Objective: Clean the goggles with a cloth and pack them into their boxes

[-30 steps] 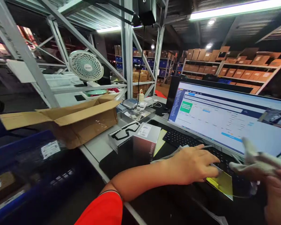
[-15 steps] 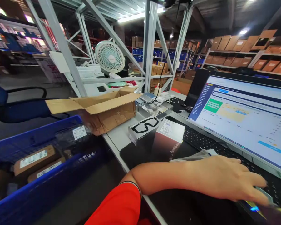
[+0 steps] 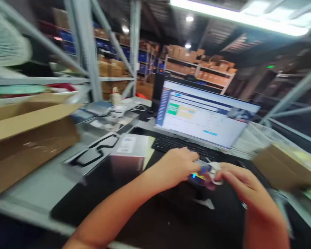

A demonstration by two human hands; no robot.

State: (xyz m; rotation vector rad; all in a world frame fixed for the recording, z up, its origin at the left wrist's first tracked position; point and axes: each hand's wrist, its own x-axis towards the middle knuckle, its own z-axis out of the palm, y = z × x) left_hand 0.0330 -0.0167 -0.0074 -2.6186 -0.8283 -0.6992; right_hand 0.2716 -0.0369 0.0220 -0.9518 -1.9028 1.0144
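L hand (image 3: 178, 164) & R hand (image 3: 239, 183) both pinching small blurred blue-yellow item (image 3: 203, 172), partly hidden by fingers, can't ID.

White desk (image 3: 36, 183), black desk mat (image 3: 67, 211), open cardboard box (image 3: 28, 145), goggle-printed box (image 3: 89, 155), black keyboard (image 3: 176, 144)

Small glossy packet (image 3: 203, 173), motion-blurred: blue and yellow print, whitish wrap at one end. Your right hand (image 3: 239, 185) pinches the wrapped end; your left hand (image 3: 177, 166) sits against the other end. Held over the black desk mat (image 3: 155, 216).
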